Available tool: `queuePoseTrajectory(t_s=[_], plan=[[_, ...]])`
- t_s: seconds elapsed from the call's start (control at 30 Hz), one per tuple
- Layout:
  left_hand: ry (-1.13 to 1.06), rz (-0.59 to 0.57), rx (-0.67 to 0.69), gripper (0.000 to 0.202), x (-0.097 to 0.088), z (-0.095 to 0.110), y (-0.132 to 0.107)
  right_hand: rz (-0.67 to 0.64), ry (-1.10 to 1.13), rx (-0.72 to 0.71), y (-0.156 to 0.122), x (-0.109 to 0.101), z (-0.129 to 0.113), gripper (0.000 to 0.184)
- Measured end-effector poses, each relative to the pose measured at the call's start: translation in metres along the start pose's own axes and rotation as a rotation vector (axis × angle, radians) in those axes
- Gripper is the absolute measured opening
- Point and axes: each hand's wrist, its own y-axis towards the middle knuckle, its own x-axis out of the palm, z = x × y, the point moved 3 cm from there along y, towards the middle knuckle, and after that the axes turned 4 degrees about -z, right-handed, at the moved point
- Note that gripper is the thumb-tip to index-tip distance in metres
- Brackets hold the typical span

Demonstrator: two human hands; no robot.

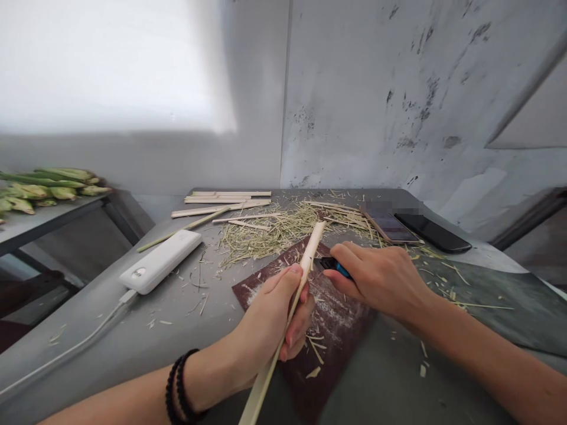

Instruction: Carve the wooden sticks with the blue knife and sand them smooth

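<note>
My left hand [279, 313] is closed around a pale bamboo strip [313, 241], which slants from the bottom of the view up toward the far side of the table. In my right hand [381, 274] is a black and blue utility knife [335, 265], its front end close beside the strip just beyond my left thumb. Whether the blade touches the strip I cannot tell. Beneath both hands lies a dark reddish-brown sheet [266, 280], dusted with pale powder and a few shavings.
Thin shavings [261, 242] are heaped behind the sheet, with bamboo strips [221, 200] at the back left. A white power bank [162, 260] with a cable lies left. Two phones [432, 231] rest at the right. Corn cobs [48, 188] lie on a side table.
</note>
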Motion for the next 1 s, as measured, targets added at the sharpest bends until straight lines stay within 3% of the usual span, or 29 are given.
queuePoseTrajectory(t_s=[0.13,0.2,0.3,0.4,0.5,0.63,0.77,1.0], plan=[[-0.021,0.013,-0.013,0.041,0.002,0.002,-0.002,-0.008,0.057,0.012,0.004,0.002,0.006,0.044],[-0.004,0.002,-0.027,0.041,0.002,-0.002,-0.006,-0.023,0.071,0.147,0.004,0.001,0.022,0.045],[0.137,-0.046,-0.070,0.043,0.005,-0.014,-0.014,-0.006,0.050,0.514,-0.004,-0.007,0.065,0.045],[0.253,-0.111,-0.122,0.046,0.009,-0.022,-0.019,0.033,0.021,0.670,-0.014,-0.017,0.101,0.043],[0.299,-0.070,-0.089,0.043,0.007,-0.019,-0.016,0.047,0.056,0.694,-0.018,-0.019,0.113,0.046],[0.439,0.077,0.030,0.042,-0.005,-0.005,-0.007,0.022,0.194,0.674,-0.016,-0.009,0.103,0.048],[0.425,0.140,0.053,0.034,-0.014,0.001,0.000,-0.048,0.372,0.626,-0.010,0.004,0.079,0.052],[0.419,0.135,0.069,0.034,-0.016,0.002,0.000,-0.176,0.581,0.307,-0.001,0.008,0.016,0.049]])
